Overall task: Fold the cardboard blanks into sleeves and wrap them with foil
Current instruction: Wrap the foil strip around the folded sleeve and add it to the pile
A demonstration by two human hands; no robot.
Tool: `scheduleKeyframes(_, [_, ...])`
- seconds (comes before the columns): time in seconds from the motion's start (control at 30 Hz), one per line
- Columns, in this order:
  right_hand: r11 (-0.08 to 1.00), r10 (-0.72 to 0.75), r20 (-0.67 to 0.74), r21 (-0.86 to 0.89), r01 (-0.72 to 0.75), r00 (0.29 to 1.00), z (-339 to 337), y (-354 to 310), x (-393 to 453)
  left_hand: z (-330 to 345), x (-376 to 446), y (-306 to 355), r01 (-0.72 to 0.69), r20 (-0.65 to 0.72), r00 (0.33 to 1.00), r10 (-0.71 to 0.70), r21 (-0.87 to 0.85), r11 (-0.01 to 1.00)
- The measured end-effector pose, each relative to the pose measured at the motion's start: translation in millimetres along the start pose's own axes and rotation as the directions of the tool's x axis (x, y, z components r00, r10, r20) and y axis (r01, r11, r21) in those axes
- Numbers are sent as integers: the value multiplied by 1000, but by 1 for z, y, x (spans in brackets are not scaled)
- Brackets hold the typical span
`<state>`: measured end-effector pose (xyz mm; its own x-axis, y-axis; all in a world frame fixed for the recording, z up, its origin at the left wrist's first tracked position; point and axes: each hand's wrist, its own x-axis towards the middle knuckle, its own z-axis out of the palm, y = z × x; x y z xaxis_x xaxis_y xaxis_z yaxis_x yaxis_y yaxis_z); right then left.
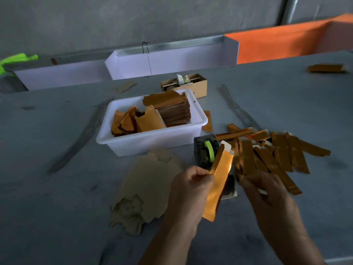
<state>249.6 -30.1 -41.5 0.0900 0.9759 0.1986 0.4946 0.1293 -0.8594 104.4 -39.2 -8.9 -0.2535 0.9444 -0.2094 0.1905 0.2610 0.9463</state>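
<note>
The person is holding a gold foil-wrapped sleeve point(219, 184) upright above the desk point(57, 188), just in front of a tape dispenser point(207, 150) with a green roll. The left hand point(189, 190) is pinching the sleeve along its left edge, thumb and fingers curled onto the foil. The right hand point(267, 190) is hovering just beside the sleeve with fingers loosely curled; it is blurred, and whether it is touching the sleeve or holding anything cannot be told.

A heap of finished sleeves point(271, 155) is lying to the right of the dispenser. A pile of plain cardboard blanks point(149, 186) is lying flat to the left of the hands, and a white tub point(152, 142) beyond them is holding stacked foil pieces point(172, 109).

The sleeve is probably very light, hollow and easy to crush, and the foil skin looks slick and quick to crease or tear. It seems best to be taking it by the long folded edges, where the cardboard is stiffest, with a gentle pinch and not a squeeze across the flat faces.
</note>
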Motion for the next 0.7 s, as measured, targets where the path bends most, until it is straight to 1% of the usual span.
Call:
scheduleKeyframes(0.07, [980,61,83,184,-75,995,-12,-8,0,-3,-3,-2,16,3,1000,-16,-61,998])
scheduleKeyframes(0.13, [939,29,231,326,-106,973,-20,-21,-1,-3,-7,-4,29,2,1000,-29,-131,991])
scheduleKeyframes(0.2, [929,-48,354,360,-88,934,-22,-32,0,-2,-10,-3,36,8,999,-35,-187,982])
scheduleKeyframes(0.23, [933,-73,387,351,-73,919,-22,-36,1,-2,-11,-2,31,13,999,-29,-211,977])
scheduleKeyframes(0.3, [943,-96,392,329,-42,915,-21,-42,3,-3,-15,-2,3,13,1000,0,-239,971])
scheduleKeyframes(0.4, [946,-83,391,320,-51,917,-20,-44,6,-4,-19,-2,-36,0,999,36,-222,974])
scheduleKeyframes(0.6, [965,-68,406,258,-43,911,-18,-46,6,-5,-26,-1,-51,35,998,60,-212,976])
scheduleKeyframes(0.7, [981,-73,378,195,-2,923,-18,-47,6,-5,-27,1,-36,53,997,50,-239,970])
